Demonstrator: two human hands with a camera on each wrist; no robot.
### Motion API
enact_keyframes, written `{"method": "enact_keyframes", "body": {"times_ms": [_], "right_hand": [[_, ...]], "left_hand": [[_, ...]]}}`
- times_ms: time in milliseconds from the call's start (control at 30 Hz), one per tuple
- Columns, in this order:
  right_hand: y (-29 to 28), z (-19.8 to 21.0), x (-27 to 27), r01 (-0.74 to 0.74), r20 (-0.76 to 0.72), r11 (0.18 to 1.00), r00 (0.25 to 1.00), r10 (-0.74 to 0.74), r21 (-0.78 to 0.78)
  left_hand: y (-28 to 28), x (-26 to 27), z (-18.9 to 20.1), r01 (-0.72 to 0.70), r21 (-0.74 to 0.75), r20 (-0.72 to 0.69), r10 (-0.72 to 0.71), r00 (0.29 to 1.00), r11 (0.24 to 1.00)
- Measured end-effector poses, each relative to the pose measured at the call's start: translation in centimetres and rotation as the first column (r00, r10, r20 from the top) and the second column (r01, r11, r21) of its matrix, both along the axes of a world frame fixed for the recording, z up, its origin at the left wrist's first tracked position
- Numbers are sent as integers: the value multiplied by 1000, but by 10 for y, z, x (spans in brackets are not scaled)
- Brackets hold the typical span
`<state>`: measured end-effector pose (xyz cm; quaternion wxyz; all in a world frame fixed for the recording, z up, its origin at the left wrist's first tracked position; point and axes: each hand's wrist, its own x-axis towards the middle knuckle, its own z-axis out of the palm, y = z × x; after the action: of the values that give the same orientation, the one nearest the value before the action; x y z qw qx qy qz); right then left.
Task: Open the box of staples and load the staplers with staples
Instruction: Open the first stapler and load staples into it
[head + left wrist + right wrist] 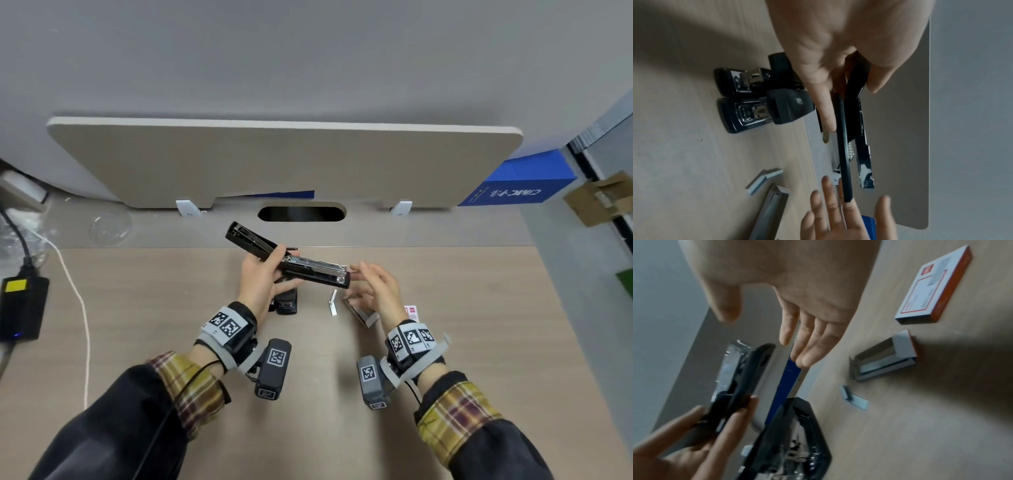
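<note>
Wood-grain tabletop runs under both arms, with a beige divider panel standing along its far edge. Far to the left of the left hand's fingers lie a black power adapter and a white cable. The left hand is raised above the tabletop, and its fingers are curled around the middle of a black stapler swung wide open, the lid pointing away to the left and the shiny metal staple channel pointing right. Directly beneath those fingers two more black staplers sit side by side on the tabletop. Just right of the held stapler's tip hovers the right hand, its fingers straight and spread, gripping nothing and near the tip; contact cannot be judged. Below and slightly left of these fingers, loose strips of staples lie on the tabletop. Beneath the right palm rests the open staple tray, and beyond it, to the right, the white and red box sleeve lies flat.
</note>
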<state>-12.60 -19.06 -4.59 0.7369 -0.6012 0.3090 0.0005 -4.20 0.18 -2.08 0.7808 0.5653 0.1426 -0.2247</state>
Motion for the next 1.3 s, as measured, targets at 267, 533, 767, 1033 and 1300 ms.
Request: {"method": "enact_keyframes", "body": {"times_ms": [267,533,767,1033,1300], "right_hand": [[8,-59,16,-223,-256,841,961,104,-493],[26,-60,22,-486,-460,553,866,197,-677],[25,-66,22,-420,-385,648,900,207,-636],[22,-58,9,-128,-214,948,975,66,-290],[7,-37,0,141,-94,990,985,-143,-28]], "left_hand": [[-6,2,-20,-45,33,52,43,998,998],[-9,7,-24,-59,57,65,55,996,997],[2,3,-25,-66,78,70,61,996,995],[9,0,-23,-63,109,77,55,996,992],[11,-3,-22,-30,145,98,16,995,989]]}}
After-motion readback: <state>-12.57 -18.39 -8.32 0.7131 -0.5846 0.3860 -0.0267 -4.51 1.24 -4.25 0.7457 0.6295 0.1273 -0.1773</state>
